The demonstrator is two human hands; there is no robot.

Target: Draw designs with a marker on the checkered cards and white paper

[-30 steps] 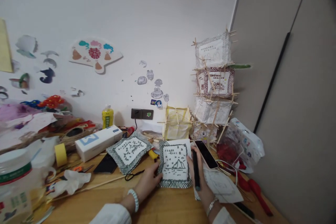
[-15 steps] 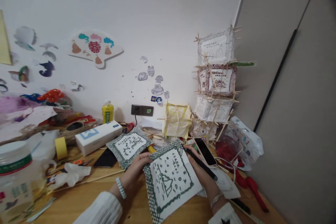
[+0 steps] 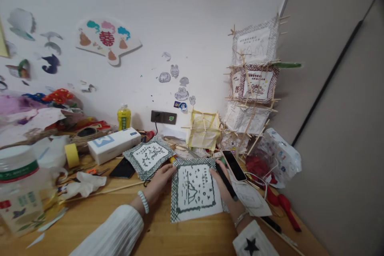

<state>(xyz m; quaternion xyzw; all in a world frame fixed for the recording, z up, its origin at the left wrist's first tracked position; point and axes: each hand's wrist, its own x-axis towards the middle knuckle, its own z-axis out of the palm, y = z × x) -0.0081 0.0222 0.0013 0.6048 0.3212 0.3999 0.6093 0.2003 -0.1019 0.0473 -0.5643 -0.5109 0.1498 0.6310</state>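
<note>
A square white sheet (image 3: 196, 192) with a green drawing, writing and a checkered border lies between my hands, close over the wooden table. My left hand (image 3: 162, 178) grips its upper left edge, the thumb at the paper. At the upper right edge, my right hand (image 3: 222, 182) pinches the sheet and also holds a black marker (image 3: 226, 184), which slants down across the palm. Behind my left hand rests a second green-bordered drawing (image 3: 149, 157). A phone with a pink edge (image 3: 234, 166) lies just past my right hand.
A stick-and-paper lantern tower (image 3: 255, 84) stands at the back right, beside a yellow lantern frame (image 3: 204, 128). To the left are a white box (image 3: 114, 146), yellow tape (image 3: 71, 155), a large plastic jar (image 3: 21, 188) and a yellow bottle (image 3: 124, 118). Red scissors-like handles (image 3: 288, 210) lie right.
The sheet has turned clockwise from a tilt to nearly square with me and moved away from me. Both hands still hold it. The view has dipped slightly.
</note>
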